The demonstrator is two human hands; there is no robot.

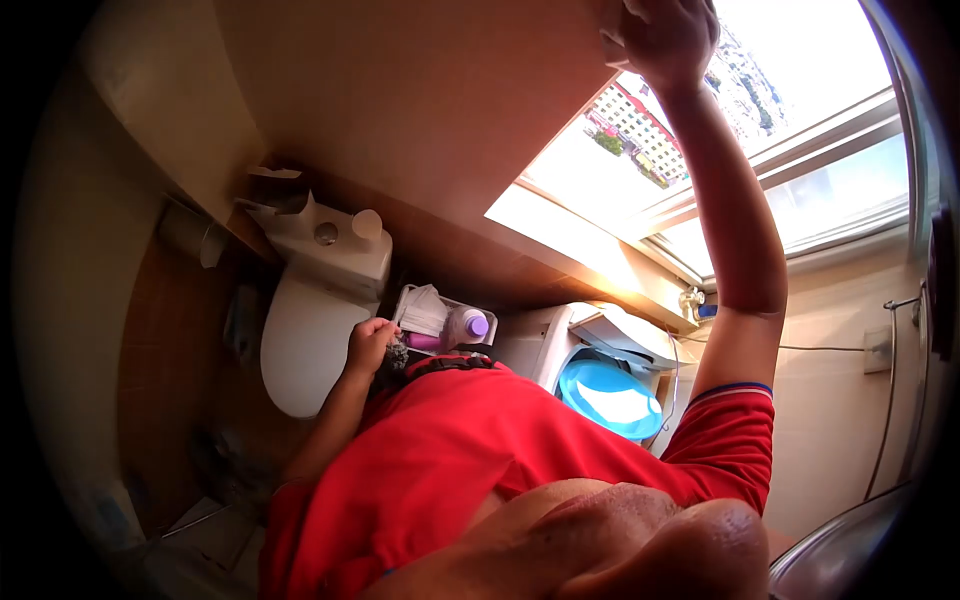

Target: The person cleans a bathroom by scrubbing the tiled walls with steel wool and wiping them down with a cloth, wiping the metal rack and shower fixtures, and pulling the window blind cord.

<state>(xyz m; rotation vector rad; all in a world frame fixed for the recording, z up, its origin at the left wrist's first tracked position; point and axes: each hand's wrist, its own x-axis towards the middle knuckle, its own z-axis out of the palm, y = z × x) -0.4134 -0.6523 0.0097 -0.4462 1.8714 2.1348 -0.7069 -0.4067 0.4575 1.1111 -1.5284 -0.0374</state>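
My left hand (372,344) is closed in front of my waist. Its fingers pinch a small grey, crinkled clump (397,357), whose kind I cannot make out. High up by the window opening, my right hand (668,42) reaches out on a raised arm. Its fingers are curled against something whitish at the edge of the wall, partly hidden and cut by the frame. Just beyond my left hand stands a white basket (490,343) holding a white bottle with a purple cap (474,324) and pale folded material (424,308).
A white toilet (310,345) with its lid down stands to the left, a roll (367,224) on its tank. A blue basin (610,393) sits on a white appliance to the right. Above it is a bright window (830,190), with a tap (692,302) beside its sill.
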